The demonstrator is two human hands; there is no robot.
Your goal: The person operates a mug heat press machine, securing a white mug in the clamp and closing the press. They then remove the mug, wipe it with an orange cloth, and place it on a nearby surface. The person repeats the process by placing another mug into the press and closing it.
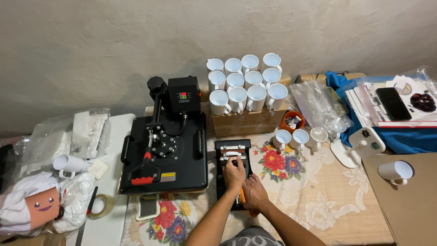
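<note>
A small black mug press (pixel 225 182) lies on the flowered tablecloth, right of a large black flat heat press (pixel 164 155). My left hand (pixel 234 173) rests on top of the mug press, fingers curled around a small part near its white and brown middle. Just behind it, toward me, my right hand (pixel 255 193) is closed around an orange-handled lever (pixel 242 197) at the near end of the mug press. The two hands touch each other. What the left fingers pinch is hidden.
Several white mugs (pixel 246 86) are stacked on a cardboard box behind the presses. Three more mugs (pixel 291 137) stand to the right, another (pixel 396 171) on cardboard at far right. A dark phone (pixel 393 104) lies on papers. A tape roll (pixel 102 205) and plastic bags sit at left.
</note>
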